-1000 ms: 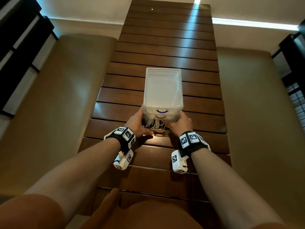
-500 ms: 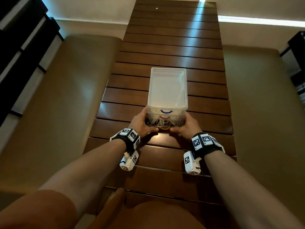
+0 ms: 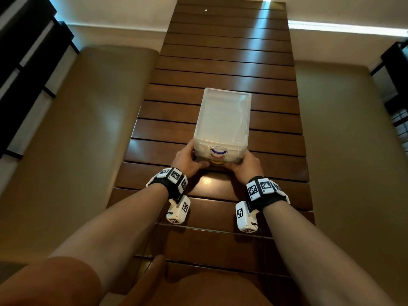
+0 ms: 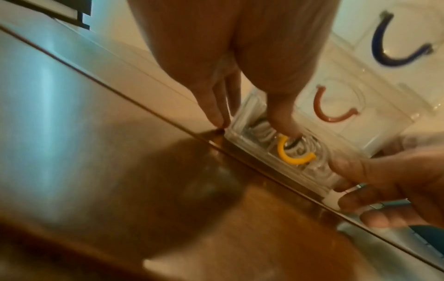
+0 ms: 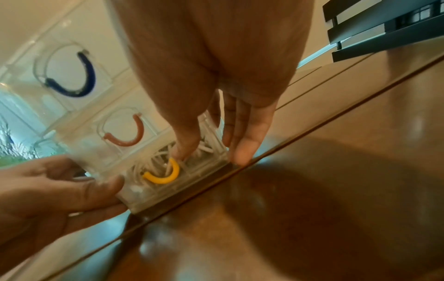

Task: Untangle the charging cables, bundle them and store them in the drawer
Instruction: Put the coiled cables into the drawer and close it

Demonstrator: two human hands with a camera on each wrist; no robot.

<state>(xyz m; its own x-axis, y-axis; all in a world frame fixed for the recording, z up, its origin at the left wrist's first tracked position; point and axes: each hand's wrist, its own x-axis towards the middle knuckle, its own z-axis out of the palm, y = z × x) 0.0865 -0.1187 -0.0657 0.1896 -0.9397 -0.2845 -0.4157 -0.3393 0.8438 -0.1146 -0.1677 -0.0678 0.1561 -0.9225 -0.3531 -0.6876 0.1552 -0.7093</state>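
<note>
Drawer unit (image 3: pixel 223 120) lengthwise along table (image 3: pixel 220 51), handles (image 3: pixel 218 150) nearward

No words or numbers can be read — only black-and-white coded squares (image 3: pixel 253 190) on the wrist bands (image 3: pixel 267 199).

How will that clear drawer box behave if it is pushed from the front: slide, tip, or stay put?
The drawer box is clear plastic and looks mostly empty, so it is probably light; it would likely slide on the glossy table. It is low and long, with cables in the bottom drawer, so tipping seems unlikely.
</note>
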